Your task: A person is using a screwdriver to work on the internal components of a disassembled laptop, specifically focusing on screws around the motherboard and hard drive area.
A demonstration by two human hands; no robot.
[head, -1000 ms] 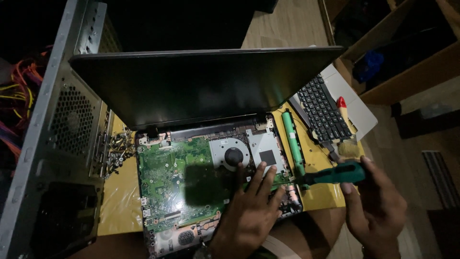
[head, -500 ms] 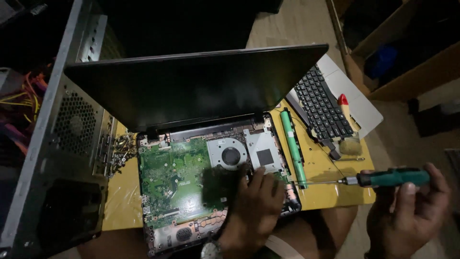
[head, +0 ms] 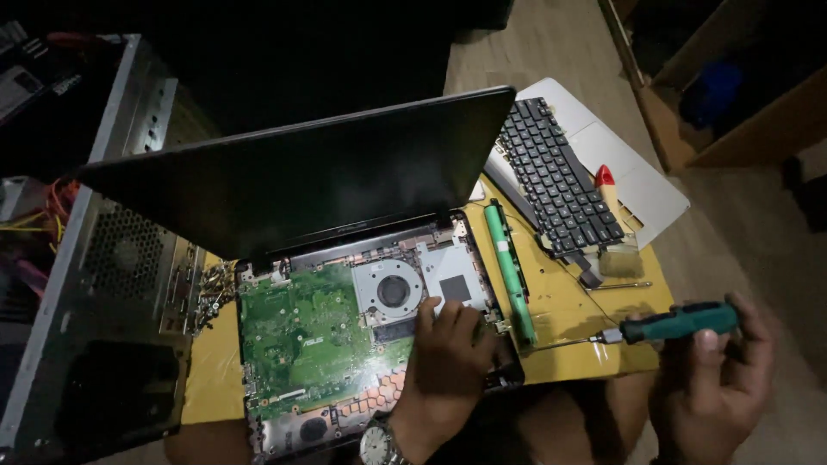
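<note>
An opened laptop [head: 301, 198] lies on a yellow table [head: 568, 301], its dark screen tilted up and its base stripped. The green motherboard [head: 301, 336], a round fan [head: 392, 291] and a metal heat plate [head: 455, 280] are exposed. My left hand [head: 448, 362] rests on the base's right side, fingertips touching the board just below the heat plate. My right hand [head: 719, 379] holds a green-handled screwdriver [head: 672, 324] off the table's right edge, its thin shaft pointing left over the table. A green battery stick [head: 510, 271] lies beside the base.
A detached black keyboard [head: 556, 181] lies on a white laptop cover [head: 637, 181] at the back right, with a red-tipped brush [head: 613, 215] on it. A metal computer case [head: 95, 284] stands at the left. Loose screws [head: 211, 288] sit by the laptop's left hinge. Wooden furniture [head: 689, 103] stands far right.
My right hand has drawn the screwdriver away from the laptop to the right. My left hand has stayed on the base, shifting a little. The view has shifted slightly.
</note>
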